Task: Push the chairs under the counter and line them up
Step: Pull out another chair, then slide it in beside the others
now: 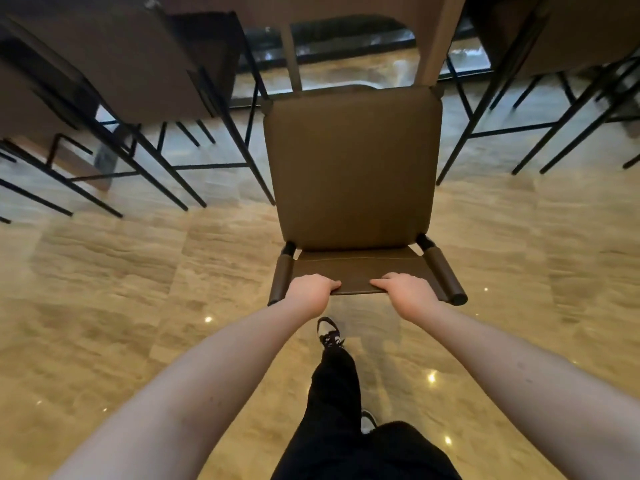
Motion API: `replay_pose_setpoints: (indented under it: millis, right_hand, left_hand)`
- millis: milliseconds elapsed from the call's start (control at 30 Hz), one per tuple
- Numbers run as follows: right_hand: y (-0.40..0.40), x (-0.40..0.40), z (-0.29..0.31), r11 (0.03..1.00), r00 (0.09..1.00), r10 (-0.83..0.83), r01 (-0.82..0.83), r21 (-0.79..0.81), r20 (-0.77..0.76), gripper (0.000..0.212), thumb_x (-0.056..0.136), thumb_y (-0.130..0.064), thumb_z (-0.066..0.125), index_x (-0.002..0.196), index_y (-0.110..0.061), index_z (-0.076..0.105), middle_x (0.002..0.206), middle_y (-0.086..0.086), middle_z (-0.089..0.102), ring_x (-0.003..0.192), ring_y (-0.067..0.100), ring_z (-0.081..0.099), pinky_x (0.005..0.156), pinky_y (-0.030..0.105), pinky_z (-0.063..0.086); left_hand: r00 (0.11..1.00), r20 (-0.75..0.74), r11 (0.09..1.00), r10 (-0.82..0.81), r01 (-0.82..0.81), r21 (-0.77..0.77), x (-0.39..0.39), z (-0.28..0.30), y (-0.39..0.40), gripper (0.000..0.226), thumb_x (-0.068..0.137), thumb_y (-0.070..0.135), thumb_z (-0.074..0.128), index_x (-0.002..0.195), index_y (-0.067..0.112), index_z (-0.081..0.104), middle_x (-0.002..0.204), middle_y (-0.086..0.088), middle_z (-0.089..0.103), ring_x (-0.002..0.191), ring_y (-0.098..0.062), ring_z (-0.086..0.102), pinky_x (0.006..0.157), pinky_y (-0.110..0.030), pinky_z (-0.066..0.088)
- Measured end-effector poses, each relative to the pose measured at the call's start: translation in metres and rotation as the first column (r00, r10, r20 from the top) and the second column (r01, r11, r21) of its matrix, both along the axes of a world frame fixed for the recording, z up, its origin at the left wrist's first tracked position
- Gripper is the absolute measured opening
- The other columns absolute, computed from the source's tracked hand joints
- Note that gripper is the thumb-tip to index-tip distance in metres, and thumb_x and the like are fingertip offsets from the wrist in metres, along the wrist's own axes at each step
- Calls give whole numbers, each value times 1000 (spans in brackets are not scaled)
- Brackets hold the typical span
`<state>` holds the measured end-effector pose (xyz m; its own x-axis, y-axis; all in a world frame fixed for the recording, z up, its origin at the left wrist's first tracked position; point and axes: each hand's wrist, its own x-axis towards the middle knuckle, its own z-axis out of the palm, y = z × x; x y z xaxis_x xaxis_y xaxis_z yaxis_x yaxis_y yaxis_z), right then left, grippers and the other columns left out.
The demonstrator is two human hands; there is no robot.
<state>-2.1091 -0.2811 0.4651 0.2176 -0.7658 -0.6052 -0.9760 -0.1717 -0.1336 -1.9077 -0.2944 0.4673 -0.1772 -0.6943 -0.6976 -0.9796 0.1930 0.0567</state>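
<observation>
Step in hand: pushing the middle chair (351,168) in under the counter (346,8). Both hands are on the top edge of the backrest (353,275). Left hand (311,292) and right hand (407,294) sit side by side near the centre of it, fingers curled over the edge and clamped on it, thumbs out of sight. Arms nearly straight.

Position: chair is dead centre, seat pointing to 12 o'clock. Its front edge sits just at the counter's near edge, so most of the seat is still out in the open. Judging from that, roughly the start of the push for this one.

Neighbours: left chair (114,64) at 10 o'clock and right chair (561,32) at 2 o'clock look tucked further in, black legs (242,157) splayed toward the gap. The gap looks wide enough, but clearance to the left chair's leg is tight.

Next move needs: straight push toward 12, even force on both hands so it doesn't yaw, stop when the backrest lines up with the neighbours'.

Chair looks: brown padded square seat, darker brown backrest panel with stitching, padded posts either side, dark frame. Floor (104,306) is glossy beige tile, so it should slide easily.
</observation>
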Motion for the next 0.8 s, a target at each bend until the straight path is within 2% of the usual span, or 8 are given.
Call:
replay_pose_setpoints:
  millis: [100,200,300,367,467,567,700,800]
  right_hand:
    - [-24,0,13,999,1000,-10,10,-31,-9,66,95,2,46,146,-40,40,147,-3,48,127,21,54,95,37,51]
    - [-60,2,32,998,998,-48,48,-30,-26,63,97,-1,46,143,-43,43,144,-4,52,123,21,56,92,36,54]
    - [-111,0,54,996,997,-75,73,-53,-34,56,101,-8,43,139,-48,47,136,-3,59,114,21,62,80,35,55]
    - [-146,-1,70,990,995,-102,100,-96,-18,52,102,-12,43,135,-50,49,128,-2,64,107,21,64,77,34,55]
    - [-195,-1,90,979,995,-99,97,-178,-3,50,102,-11,42,132,-50,51,123,-2,65,105,21,64,73,35,53]
    - [-249,-4,110,972,996,-89,88,-218,7,47,103,-12,38,131,-47,51,123,-2,64,105,23,63,68,33,45]
    - [-307,-8,135,983,999,-27,21,-183,-31,59,94,0,42,133,-44,48,123,0,62,107,26,62,73,35,46]
    - [-351,-11,141,985,1000,4,-5,-172,-7,45,97,-12,45,131,-41,50,123,1,61,107,27,61,80,36,50]
  left_hand:
    - [996,-23,996,-85,85,9,5,11,-30,76,91,-8,46,149,41,41,144,-5,56,116,-26,63,79,-35,57]
    - [983,-84,986,-166,167,6,10,29,-75,74,90,-9,45,148,36,45,144,-2,56,123,-26,60,87,-36,56]
    - [966,-103,971,-239,237,-26,11,54,-130,74,88,-9,42,147,35,49,139,-2,59,116,-26,63,74,-33,52]
    - [963,-109,968,-247,240,-74,13,70,-167,75,87,-9,39,144,37,51,135,-2,62,113,-27,64,72,-33,49]
    - [960,-122,961,-250,231,-155,16,88,-217,75,88,-8,36,144,39,51,136,-3,61,117,-29,61,84,-35,49]
    - [962,-144,956,-233,200,-214,17,105,-268,76,88,-11,35,147,36,48,139,-7,59,122,-30,59,94,-36,49]
    - [969,-163,960,-185,142,-242,14,122,-318,65,92,-6,42,143,33,50,130,-7,63,114,-29,63,88,-36,51]
    - [976,-169,959,-139,90,-270,11,127,-353,48,96,5,49,134,34,56,121,-3,66,107,-27,66,88,-39,56]
